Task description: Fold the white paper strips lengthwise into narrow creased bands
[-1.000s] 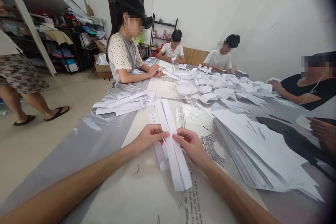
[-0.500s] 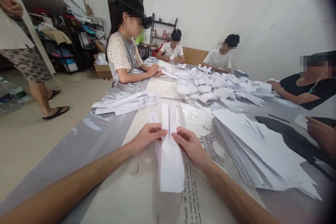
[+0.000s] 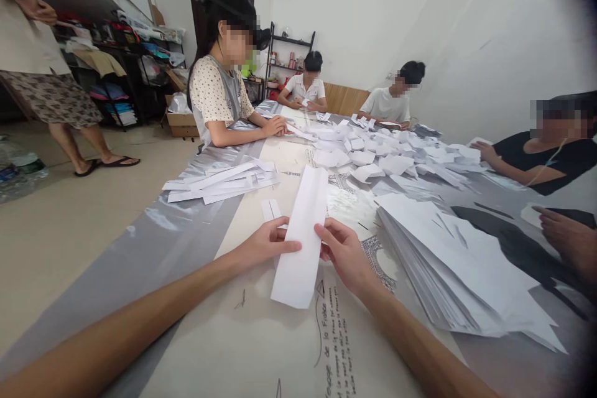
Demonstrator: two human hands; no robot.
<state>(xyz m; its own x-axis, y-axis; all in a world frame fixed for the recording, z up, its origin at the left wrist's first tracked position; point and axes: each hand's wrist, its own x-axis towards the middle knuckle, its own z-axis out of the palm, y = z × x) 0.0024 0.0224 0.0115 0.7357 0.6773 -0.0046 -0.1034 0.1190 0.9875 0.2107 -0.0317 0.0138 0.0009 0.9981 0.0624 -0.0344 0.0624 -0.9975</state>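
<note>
Between my hands is a long folded paper strip (image 3: pixel 302 239), its smooth side facing up and its far end tilted to the right. My left hand (image 3: pixel 268 242) pinches its left edge, thumb on top. On the right edge, my right hand (image 3: pixel 340 249) grips it with the thumb on top and fingers beneath. Another folded paper piece (image 3: pixel 270 208) lies on the table just behind my left hand, partly hidden by it. The printed tablecloth (image 3: pixel 209 336) spreads under both hands.
A stack of white paper sheets (image 3: pixel 457 267) lies to the right. Folded strips (image 3: pixel 224 180) are piled at the left, and many folded pieces (image 3: pixel 382 149) cover the far table. Several people sit around it; one person (image 3: pixel 41 43) stands at the left.
The paper strip has been turned over, so its slit side no longer shows, and it now leans right. The standing person at the left has shifted to the right.
</note>
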